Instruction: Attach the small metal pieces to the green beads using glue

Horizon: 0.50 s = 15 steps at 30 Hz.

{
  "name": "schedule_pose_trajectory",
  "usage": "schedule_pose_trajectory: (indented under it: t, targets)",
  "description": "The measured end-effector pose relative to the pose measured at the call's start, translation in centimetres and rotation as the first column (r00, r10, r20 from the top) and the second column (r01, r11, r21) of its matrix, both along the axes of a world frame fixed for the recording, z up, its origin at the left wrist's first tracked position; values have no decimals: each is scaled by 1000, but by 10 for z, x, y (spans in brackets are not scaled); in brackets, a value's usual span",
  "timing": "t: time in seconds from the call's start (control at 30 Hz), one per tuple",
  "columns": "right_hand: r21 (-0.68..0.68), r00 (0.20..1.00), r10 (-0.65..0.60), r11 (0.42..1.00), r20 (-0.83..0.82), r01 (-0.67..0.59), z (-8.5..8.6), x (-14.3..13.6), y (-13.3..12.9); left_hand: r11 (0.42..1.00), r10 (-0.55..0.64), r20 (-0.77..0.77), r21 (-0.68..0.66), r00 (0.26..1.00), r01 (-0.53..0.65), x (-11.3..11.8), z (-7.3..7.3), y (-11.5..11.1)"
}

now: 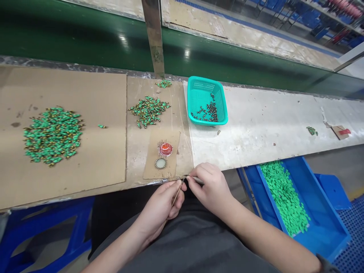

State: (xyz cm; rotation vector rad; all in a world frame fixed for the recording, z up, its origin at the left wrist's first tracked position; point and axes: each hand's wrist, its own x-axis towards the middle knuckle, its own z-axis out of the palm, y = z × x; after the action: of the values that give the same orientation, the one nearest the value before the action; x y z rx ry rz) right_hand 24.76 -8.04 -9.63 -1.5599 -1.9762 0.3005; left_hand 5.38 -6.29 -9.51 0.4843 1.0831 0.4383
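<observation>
At the table's front edge my left hand is closed around a thin wooden stick that points up and away from me. My right hand pinches a slim pen-like tool, its dark tip close to the top of the stick. Whether a small part sits between the two tips is too small to tell. Just beyond my hands lies a cardboard piece carrying a dish of red paint-like stuff and a small round pale dish with a beaded rim.
Piles of small green-and-gold pieces lie on cardboard to the left. A turquoise basket holds small dark pieces. Lower right, a blue bin contains flat green pieces. A metal post rises behind the table. A blue stool stands lower left.
</observation>
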Motion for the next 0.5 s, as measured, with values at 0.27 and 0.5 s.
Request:
schedule_pose_trajectory:
  t: [0.27,0.5]
  targets:
    - [-1,1000,-5,1000,-6,5,-2,-1,0,1000,-11,7,1,1000,11,0,-2,1]
    - [-7,1000,-12,1000,-14,11,-1,-1,0,1000,-15,14,1,1000,15,1,-3,2]
